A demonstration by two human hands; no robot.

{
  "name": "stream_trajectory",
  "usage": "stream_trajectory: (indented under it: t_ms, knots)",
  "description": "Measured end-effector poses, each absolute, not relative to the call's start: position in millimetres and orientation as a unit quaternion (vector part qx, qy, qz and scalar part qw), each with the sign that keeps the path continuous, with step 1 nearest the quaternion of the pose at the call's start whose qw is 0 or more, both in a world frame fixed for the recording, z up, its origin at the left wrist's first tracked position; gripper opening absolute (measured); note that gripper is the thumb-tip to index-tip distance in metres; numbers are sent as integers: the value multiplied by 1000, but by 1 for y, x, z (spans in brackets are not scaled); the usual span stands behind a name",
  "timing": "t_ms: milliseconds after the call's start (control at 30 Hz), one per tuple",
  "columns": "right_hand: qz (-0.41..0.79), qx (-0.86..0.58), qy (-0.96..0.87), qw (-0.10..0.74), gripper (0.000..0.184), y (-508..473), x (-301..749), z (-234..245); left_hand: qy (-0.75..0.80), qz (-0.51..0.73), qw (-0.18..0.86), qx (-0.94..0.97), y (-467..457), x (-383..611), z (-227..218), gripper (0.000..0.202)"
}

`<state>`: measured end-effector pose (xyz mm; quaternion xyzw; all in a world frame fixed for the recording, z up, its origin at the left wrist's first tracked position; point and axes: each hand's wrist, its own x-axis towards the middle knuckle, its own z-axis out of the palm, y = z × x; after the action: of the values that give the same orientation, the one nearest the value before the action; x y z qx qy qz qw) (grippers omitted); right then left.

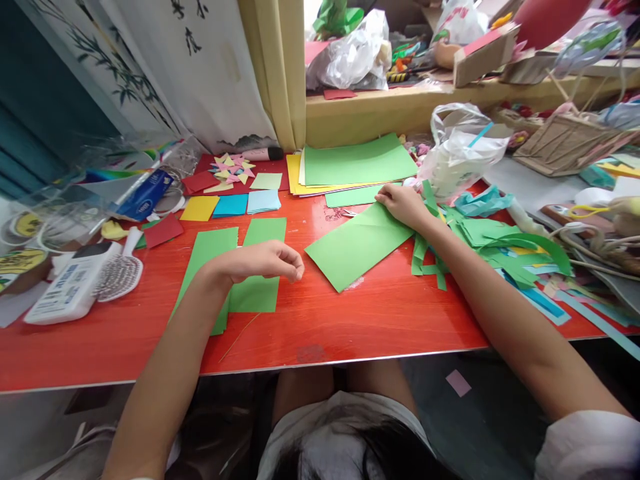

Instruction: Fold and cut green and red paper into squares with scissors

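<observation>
My right hand [405, 205] pinches the far corner of a green paper rectangle [353, 250], which lies slanted on the red table with a faint crease across it. Nothing shows in my left hand [265, 260], its fingers loosely curled together above the table. Beneath and beside that hand are two green paper strips, a left one [210, 243] and a right one [265, 230]. Part of a pair of scissors [349, 213] peeks out beyond the slanted paper. Behind it lie another green piece [353, 195] and a stack of large coloured sheets topped by green paper [357, 162].
Green offcuts [485, 233] are heaped right of my right hand, near a white plastic bag [460, 150]. At the back left are yellow [200, 208] and blue [230, 205] squares and a folded paper star [233, 169]. A hairbrush [120, 273] and white bottle [75, 283] lie left.
</observation>
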<state>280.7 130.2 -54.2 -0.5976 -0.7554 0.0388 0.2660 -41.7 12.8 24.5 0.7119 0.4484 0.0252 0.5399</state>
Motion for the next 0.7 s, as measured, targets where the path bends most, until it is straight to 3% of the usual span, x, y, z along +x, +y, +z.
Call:
stream_trajectory:
  t_ms: [100, 267, 467, 700]
  knots:
    - [65, -574, -759, 301, 19, 128, 281, -51, 456, 55, 528, 714, 12, -41, 24, 13]
    - [172, -482, -793, 330, 21, 111, 251, -34, 495, 213, 518, 664, 16, -30, 10, 18]
    - [334, -418, -798, 277, 30, 85, 211, -27, 521, 294, 468, 650, 18, -16, -5, 21]
    - [381, -341, -823, 249, 28, 62, 172, -38, 507, 321, 391, 698, 18, -9, -24, 24]
